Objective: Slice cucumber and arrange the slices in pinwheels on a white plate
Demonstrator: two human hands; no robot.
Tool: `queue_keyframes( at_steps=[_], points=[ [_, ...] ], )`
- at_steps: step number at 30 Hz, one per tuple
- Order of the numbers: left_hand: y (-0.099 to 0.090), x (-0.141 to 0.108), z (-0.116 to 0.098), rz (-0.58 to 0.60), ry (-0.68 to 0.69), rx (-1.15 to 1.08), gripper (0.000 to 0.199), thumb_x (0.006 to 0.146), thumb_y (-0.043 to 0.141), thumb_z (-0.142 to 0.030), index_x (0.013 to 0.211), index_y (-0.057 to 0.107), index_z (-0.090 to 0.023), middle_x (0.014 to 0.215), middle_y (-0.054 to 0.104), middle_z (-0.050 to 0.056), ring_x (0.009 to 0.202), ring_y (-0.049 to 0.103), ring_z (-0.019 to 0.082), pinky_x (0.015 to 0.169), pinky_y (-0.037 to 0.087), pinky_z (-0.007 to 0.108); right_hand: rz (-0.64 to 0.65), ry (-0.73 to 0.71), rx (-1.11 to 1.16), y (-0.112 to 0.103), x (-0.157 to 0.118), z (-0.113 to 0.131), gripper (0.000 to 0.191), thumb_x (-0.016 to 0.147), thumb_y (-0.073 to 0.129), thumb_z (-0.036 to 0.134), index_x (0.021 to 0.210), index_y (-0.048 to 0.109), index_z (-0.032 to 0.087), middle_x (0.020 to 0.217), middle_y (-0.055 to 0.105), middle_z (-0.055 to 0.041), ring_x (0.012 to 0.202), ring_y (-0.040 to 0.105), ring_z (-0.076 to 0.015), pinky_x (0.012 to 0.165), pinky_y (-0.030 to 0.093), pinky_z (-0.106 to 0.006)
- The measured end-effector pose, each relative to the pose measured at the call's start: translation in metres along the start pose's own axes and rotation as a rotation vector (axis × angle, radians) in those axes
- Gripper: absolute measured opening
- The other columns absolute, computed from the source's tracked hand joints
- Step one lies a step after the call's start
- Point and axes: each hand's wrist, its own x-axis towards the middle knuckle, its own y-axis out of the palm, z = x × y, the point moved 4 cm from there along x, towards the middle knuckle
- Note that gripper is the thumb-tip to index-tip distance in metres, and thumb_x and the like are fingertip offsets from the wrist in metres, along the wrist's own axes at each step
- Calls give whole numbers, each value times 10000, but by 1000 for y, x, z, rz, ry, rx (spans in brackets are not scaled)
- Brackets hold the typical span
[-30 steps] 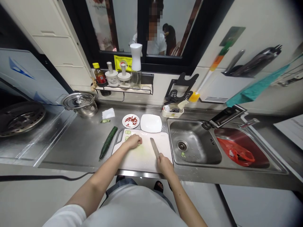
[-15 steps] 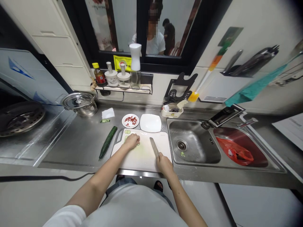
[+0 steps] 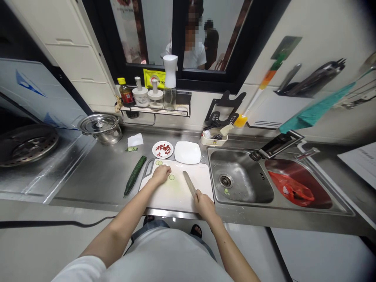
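Observation:
My right hand grips the handle of a kitchen knife, its blade pointing up and left over the white cutting board. My left hand is low over the board's left side with its fingers curled together; what they hold, if anything, is hidden. One thin cucumber slice lies flat just right of that hand. A few more slices are near the board's upper left corner. Left of the board a dark green cucumber rests on the steel counter.
Behind the board are a plate of red chopped pieces and a white square plate. A double sink adjoins on the right, with a red plastic bag inside. A lidded pot stands back left, below a spice shelf.
My left hand has shifted slightly left, leaving a cucumber slice in plain view on the board. The knife tip has swung a little to the left.

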Motion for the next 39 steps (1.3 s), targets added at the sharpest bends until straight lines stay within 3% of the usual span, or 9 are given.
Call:
queue_keyframes(
  at_steps=[12, 39],
  points=[
    [-1, -3, -7, 32, -86, 36, 143, 822, 544, -165, 858, 681, -185, 968, 685, 78, 970, 592, 205, 844, 420, 287, 49, -138, -76, 15, -14, 26, 327, 990, 276, 240, 1128, 563, 163, 961, 693, -148, 923, 667, -243, 721, 437, -297],
    [0, 1, -3, 51, -154, 29, 94, 802, 599, -201, 863, 670, -203, 952, 702, 52, 938, 602, 201, 775, 410, 276, 94, -197, -189, 6, -2, 27, 326, 982, 289, 223, 1177, 545, 173, 997, 695, -150, 957, 664, -244, 721, 439, -300]
  ],
)
